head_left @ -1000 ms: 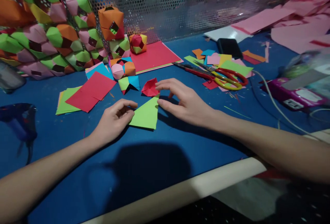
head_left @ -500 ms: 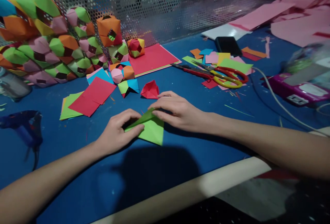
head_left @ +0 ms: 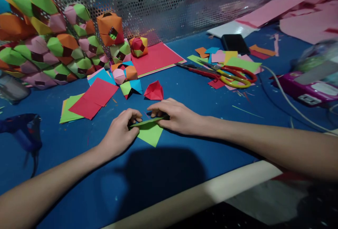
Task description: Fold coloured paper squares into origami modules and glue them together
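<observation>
Just nearer to you than the red folded piece [head_left: 154, 91], the green sheet [head_left: 151, 134] spans the gap between your two hands, a raised flap along its far side and one corner pointing toward you. Your left hand [head_left: 121, 128] pinches its left end between thumb and fingers; your right hand [head_left: 178, 116] pinches the right end, fingers curled. Left of the red folded piece stands a green-and-blue folded piece [head_left: 136, 86]; to its right lie scissors [head_left: 216, 75], well apart from it.
</observation>
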A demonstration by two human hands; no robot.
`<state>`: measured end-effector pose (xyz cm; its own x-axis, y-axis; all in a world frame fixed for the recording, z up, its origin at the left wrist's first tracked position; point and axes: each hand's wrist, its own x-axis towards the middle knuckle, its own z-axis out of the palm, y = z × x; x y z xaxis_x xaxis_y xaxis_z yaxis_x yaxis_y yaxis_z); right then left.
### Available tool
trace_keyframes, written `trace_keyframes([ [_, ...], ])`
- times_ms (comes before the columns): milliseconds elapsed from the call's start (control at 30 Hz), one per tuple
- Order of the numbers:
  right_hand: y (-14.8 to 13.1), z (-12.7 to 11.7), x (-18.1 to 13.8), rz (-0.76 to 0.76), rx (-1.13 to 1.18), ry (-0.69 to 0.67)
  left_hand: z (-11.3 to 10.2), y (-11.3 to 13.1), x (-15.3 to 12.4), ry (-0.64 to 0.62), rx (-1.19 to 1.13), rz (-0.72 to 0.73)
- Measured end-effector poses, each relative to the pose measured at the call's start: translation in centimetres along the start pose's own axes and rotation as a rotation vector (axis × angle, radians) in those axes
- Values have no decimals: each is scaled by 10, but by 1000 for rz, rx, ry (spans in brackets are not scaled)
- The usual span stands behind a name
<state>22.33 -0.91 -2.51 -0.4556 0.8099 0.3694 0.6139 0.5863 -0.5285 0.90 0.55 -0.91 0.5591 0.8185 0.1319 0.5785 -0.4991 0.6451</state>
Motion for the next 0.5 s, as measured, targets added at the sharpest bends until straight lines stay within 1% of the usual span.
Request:
trace_keyframes([
  [133,-2,6,1,-27,8,9,0,1,1,-9,-10,32],
  [333,-2,10,2,-119,-73,-10,2,1,0,-13,26,74],
  [500,-1,9,3,-258,-219,-59,1,-1,-1,-18,87,123],
])
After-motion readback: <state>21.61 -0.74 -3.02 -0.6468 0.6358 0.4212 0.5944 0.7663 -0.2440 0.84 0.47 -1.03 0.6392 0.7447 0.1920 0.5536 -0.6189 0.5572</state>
